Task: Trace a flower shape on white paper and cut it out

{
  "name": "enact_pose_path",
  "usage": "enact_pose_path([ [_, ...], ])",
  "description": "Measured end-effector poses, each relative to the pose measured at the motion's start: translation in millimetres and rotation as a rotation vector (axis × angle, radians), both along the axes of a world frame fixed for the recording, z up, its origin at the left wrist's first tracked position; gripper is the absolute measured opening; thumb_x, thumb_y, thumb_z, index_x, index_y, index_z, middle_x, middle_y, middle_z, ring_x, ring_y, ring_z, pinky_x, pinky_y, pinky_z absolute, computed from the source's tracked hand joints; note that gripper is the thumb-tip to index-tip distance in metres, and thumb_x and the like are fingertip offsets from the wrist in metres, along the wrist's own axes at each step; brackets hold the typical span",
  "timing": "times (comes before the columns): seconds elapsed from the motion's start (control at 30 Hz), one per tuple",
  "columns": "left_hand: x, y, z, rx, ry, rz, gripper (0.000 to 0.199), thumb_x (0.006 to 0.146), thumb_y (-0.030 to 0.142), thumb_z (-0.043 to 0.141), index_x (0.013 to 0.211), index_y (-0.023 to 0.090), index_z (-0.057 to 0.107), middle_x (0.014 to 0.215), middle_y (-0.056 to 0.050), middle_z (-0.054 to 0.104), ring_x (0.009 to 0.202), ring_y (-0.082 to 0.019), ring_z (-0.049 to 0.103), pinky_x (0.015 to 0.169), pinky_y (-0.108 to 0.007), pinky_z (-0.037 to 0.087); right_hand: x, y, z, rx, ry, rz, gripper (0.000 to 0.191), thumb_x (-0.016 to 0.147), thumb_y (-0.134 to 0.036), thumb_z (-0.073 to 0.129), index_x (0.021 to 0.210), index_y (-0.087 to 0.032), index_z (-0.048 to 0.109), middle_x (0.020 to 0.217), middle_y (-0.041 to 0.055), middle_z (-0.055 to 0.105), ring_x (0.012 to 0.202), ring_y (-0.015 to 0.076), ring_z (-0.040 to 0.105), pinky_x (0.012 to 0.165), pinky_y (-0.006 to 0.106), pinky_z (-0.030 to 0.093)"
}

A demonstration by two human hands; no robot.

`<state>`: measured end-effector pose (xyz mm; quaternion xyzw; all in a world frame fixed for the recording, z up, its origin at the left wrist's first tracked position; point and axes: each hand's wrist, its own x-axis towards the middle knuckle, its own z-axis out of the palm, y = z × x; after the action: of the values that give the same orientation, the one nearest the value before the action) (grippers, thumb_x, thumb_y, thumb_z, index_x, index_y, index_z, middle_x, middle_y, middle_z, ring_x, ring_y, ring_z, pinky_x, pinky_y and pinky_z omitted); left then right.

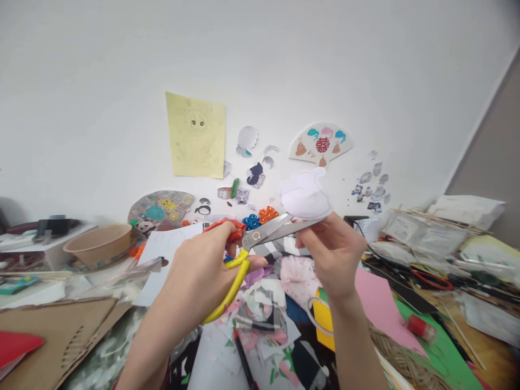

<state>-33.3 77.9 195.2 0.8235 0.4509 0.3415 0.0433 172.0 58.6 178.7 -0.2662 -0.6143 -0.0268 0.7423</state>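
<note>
Before one wall, two hands hold scissors and one cutout.

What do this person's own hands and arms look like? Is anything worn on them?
Both the left hand and right hand are ordinary five-fingered human ones, ungloved. I see no rings, watch or bracelets, and no cables or markings. The forearms look bare over most of what shows.

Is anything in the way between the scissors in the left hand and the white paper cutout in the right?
Nothing visible blocks the scissors: their blades reach the lower edge of the white paper cutout. The fingers of the right hand are close to the lower blade, though; whether they touch it, I cannot tell.
</note>
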Motion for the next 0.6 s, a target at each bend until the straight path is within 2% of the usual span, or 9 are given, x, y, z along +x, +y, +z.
enact_pose_path([
  [0.33, 3.6, 0.1, 1.2, -0.045, -0.024, -0.009, 0.033, 0.081, 0.053, 0.064, 0.084, 0.024, 0.049, 0.077, 0.001, 0.061, 0.066, -0.02, 0.052, 0.061, -0.03, 0.03, -4.3, 2.2, 0.1, -0.046, 0.022, 0.023, 0.009, 0.084, -0.011, 0.069, 0.079, -0.019, 0.071, 0.066, -0.0023, 0.062, 0.055, 0.0099, 0.055, 0.054, 0.025, 0.049],
  [0.6, -2.1, -0.3, -0.2, 0.076, -0.018, 0.02, 0.038, 0.081, 0.059, 0.064, 0.088, 0.023, 0.053, 0.079, 0.0, 0.063, 0.065, -0.019, 0.055, 0.06, -0.029, 0.031, 4.2, 5.3, -0.4, -0.066, 0.06, 0.272, 0.014, 0.086, -0.013, 0.067, 0.091, -0.022, 0.075, 0.059, -0.005, 0.058, 0.046, 0.0092, 0.052, 0.045, 0.024, 0.045],
])
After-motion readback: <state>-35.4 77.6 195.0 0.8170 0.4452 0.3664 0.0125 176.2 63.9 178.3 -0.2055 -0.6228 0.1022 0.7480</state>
